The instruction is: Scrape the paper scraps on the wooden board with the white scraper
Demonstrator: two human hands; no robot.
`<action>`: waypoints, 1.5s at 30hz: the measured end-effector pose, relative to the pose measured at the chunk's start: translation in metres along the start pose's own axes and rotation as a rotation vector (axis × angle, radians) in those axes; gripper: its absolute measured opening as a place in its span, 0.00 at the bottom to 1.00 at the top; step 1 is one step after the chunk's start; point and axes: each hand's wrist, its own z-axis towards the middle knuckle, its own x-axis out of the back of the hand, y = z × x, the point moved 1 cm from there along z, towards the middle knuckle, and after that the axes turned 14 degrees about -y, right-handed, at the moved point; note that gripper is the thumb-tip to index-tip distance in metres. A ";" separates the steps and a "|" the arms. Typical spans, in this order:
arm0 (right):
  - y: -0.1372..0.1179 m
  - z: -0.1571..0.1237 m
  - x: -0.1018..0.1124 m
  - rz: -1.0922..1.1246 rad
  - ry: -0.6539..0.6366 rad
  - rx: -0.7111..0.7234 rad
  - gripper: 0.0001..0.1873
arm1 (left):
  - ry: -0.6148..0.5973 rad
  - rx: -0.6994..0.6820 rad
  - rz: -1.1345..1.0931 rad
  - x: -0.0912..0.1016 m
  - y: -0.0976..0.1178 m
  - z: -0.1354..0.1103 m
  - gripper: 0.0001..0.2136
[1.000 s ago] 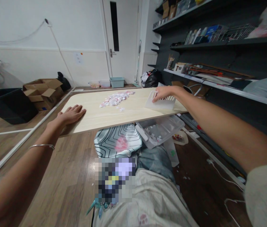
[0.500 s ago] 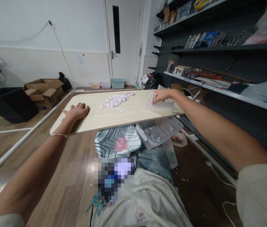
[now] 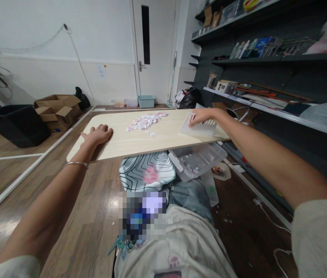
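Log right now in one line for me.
left hand: on tabletop; right hand: holding white slotted panel; small pieces: heaped on tabletop

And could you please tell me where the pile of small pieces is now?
In the head view, the pile lies left of centre, toward the far side of the table, between the left hand and right hand.

Smooth wood-grain tabletop (image 3: 123, 143), matt plastic basket (image 3: 195, 129)
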 end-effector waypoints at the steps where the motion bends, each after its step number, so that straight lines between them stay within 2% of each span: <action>1: 0.000 0.000 0.000 0.000 -0.005 -0.008 0.37 | -0.001 0.012 -0.025 0.001 0.001 -0.001 0.36; 7: 0.001 0.000 -0.002 -0.007 -0.021 -0.023 0.38 | -0.044 0.053 -0.087 0.007 0.009 -0.009 0.36; 14: 0.000 0.004 -0.001 -0.001 -0.021 0.001 0.29 | -0.016 0.064 -0.095 0.006 0.009 -0.009 0.34; 18: -0.020 0.014 0.002 -0.057 -0.020 0.024 0.19 | -0.017 0.047 -0.091 0.002 0.007 -0.006 0.33; 22: -0.050 0.025 0.003 -0.132 0.014 0.053 0.22 | -0.011 0.036 -0.093 0.002 0.005 -0.006 0.33; 28: -0.086 0.028 0.003 -0.137 -0.060 0.265 0.15 | -0.041 0.051 -0.095 0.003 0.007 -0.007 0.37; 32: -0.100 0.021 0.003 -0.146 -0.075 0.290 0.15 | -0.027 0.050 -0.112 0.002 0.006 -0.006 0.37; 38: -0.117 0.009 0.004 -0.165 -0.055 0.292 0.09 | -0.006 0.048 -0.129 0.001 0.004 -0.005 0.36; 45: -0.129 0.004 -0.004 -0.190 -0.076 0.390 0.12 | -0.020 0.052 -0.143 0.003 0.007 -0.008 0.36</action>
